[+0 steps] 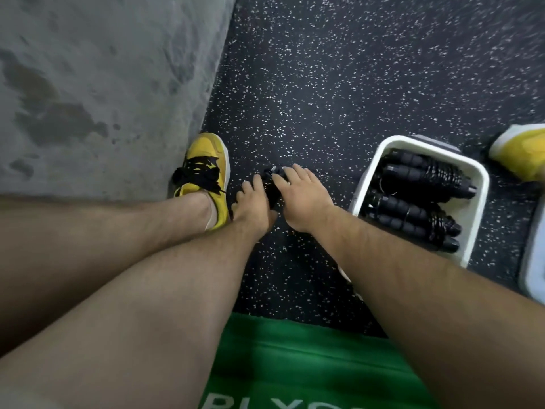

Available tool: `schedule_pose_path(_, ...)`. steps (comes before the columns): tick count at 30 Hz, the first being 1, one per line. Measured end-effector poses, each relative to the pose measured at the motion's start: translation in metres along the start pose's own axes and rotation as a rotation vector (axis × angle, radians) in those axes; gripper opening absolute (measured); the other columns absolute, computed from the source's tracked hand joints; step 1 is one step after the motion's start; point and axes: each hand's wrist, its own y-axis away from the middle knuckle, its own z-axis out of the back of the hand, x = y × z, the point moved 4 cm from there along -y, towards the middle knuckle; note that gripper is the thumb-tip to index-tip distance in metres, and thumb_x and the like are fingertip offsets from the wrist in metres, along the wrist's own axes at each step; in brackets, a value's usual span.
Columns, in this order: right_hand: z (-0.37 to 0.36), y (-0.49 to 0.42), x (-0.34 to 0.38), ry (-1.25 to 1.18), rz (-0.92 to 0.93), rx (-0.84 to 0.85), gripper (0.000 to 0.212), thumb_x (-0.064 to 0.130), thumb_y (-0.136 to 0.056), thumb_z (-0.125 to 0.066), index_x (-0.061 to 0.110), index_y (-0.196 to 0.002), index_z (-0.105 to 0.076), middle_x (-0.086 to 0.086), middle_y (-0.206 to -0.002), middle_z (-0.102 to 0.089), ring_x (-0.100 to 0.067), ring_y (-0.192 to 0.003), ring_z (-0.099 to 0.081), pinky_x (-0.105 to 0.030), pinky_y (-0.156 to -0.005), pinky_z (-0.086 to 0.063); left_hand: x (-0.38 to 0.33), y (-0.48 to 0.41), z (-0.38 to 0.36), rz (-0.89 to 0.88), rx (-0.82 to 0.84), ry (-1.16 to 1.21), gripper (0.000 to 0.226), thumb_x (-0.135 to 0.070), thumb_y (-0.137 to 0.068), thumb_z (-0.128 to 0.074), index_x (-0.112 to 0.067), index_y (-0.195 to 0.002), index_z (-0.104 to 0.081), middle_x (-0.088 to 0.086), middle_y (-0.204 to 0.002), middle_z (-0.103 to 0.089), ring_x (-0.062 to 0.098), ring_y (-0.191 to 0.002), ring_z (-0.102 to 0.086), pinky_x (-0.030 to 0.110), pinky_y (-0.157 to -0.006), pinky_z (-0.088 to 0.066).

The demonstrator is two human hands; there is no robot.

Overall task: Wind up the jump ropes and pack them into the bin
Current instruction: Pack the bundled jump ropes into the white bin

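A black jump rope (272,184), bundled up with its handles together, sits between my two hands just above the dark speckled floor. My left hand (250,206) holds its left side and my right hand (303,199) grips its right side, fingers curled over the top. To the right stands a white bin (476,184) with several wound black jump ropes (413,199) lying inside it. Most of the held rope is hidden by my fingers.
My left foot in a yellow shoe (206,175) stands at the floor mat's edge, beside grey concrete (88,84). Another yellow shoe (522,152) is at the far right. A second white container (533,261) peeks in at the right edge. A green box (295,364) lies below me.
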Motion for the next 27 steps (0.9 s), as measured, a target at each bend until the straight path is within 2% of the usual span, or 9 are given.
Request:
schedule_pose_path(3, 0.02, 0.021, -0.014, -0.085, 0.002, -0.225, 0.057, 0.024, -0.096, -0.045, 0.016, -0.151, -0.034, -0.008, -0.151, -0.036, -0.029, -0.139, -0.035, -0.04, -0.116, -0.028, -0.007, 0.017, 0.021, -0.158, -0.103, 0.017, 0.091, -0.031, -0.08, -0.077, -0.022, -0.152, -0.022, 0.003, -0.146, -0.04, 0.029, -0.13, -0.044, 0.05, -0.102, -0.045)
schedule_pose_path(8, 0.054, 0.081, -0.045, -0.337, -0.175, -0.45, 0.049, 0.044, -0.104, -0.034, 0.033, -0.152, -0.033, -0.005, -0.16, -0.023, -0.03, -0.131, -0.044, -0.043, -0.107, -0.041, -0.054, 0.064, 0.065, -0.538, -0.182, -0.094, 0.09, -0.036, -0.077, -0.072, -0.024, -0.153, -0.026, -0.004, -0.145, -0.046, 0.024, -0.124, -0.045, 0.047, -0.104, -0.043)
schedule_pose_path(10, 0.061, 0.111, -0.059, -0.518, -0.222, -0.405, 0.049, 0.052, -0.102, -0.036, 0.037, -0.149, -0.036, 0.001, -0.156, -0.026, -0.021, -0.132, -0.045, -0.036, -0.107, -0.041, -0.081, 0.089, 0.076, -0.67, -0.175, -0.077, 0.085, -0.031, -0.076, -0.071, -0.024, -0.15, -0.03, -0.003, -0.14, -0.049, 0.024, -0.121, -0.046, 0.046, -0.103, -0.042)
schedule_pose_path(12, 0.063, 0.143, -0.074, -0.641, -0.257, -0.368, 0.05, 0.056, -0.098, -0.042, 0.034, -0.142, -0.046, 0.002, -0.139, -0.043, -0.015, -0.122, -0.051, -0.031, -0.105, -0.041, -0.103, 0.114, 0.079, -0.765, -0.135, -0.041, 0.077, -0.028, -0.075, -0.07, -0.025, -0.144, -0.036, -0.005, -0.126, -0.052, 0.024, -0.115, -0.047, 0.045, -0.099, -0.044)
schedule_pose_path(15, 0.059, 0.189, -0.1, -0.671, -0.367, -0.38, 0.051, 0.062, -0.091, -0.048, 0.028, -0.126, -0.059, 0.003, -0.118, -0.06, -0.012, -0.108, -0.057, -0.034, -0.099, -0.046, -0.127, 0.142, 0.068, -0.859, -0.065, -0.083, 0.076, -0.033, -0.074, -0.073, -0.034, -0.142, -0.037, -0.007, -0.123, -0.05, 0.021, -0.114, -0.048, 0.046, -0.098, -0.048)
schedule_pose_path(18, 0.043, 0.232, -0.119, -0.793, -0.549, -0.32, 0.04, 0.052, -0.093, -0.057, 0.024, -0.122, -0.06, 0.003, -0.114, -0.063, -0.016, -0.101, -0.06, -0.035, -0.089, -0.05, -0.147, 0.161, 0.048, -0.922, -0.016, -0.185, 0.076, -0.035, -0.077, -0.074, -0.043, -0.142, -0.034, -0.003, -0.125, -0.047, 0.022, -0.116, -0.049, 0.043, -0.097, -0.049)
schedule_pose_path(21, 0.02, 0.258, -0.122, -0.84, -0.655, -0.229, 0.043, 0.049, -0.094, -0.058, 0.018, -0.124, -0.056, 0.0, -0.113, -0.06, -0.018, -0.098, -0.058, -0.033, -0.084, -0.048, -0.159, 0.173, 0.023, -0.956, 0.073, -0.265, 0.075, -0.028, -0.081, -0.076, -0.042, -0.143, -0.035, -0.001, -0.123, -0.045, 0.022, -0.113, -0.049, 0.041, -0.094, -0.051)
schedule_pose_path(24, 0.009, 0.261, -0.123, -0.805, -0.717, -0.183, 0.045, 0.047, -0.095, -0.058, 0.015, -0.126, -0.053, -0.001, -0.114, -0.056, -0.017, -0.096, -0.053, -0.029, -0.078, -0.04, -0.161, 0.174, 0.003, -0.913, 0.119, -0.231, 0.075, -0.021, -0.082, -0.077, -0.047, -0.138, -0.035, -0.002, -0.119, -0.041, 0.02, -0.109, -0.046, 0.039, -0.092, -0.052)
schedule_pose_path(27, 0.001, 0.256, -0.129, -0.821, -0.764, -0.18, 0.044, 0.046, -0.093, -0.061, 0.015, -0.124, -0.053, -0.006, -0.122, -0.057, -0.019, -0.095, -0.054, -0.029, -0.077, -0.041, -0.163, 0.169, -0.006, -0.879, 0.106, -0.169, 0.073, -0.015, -0.081, -0.076, -0.047, -0.136, -0.04, -0.003, -0.115, -0.036, 0.02, -0.107, -0.046, 0.035, -0.089, -0.054)
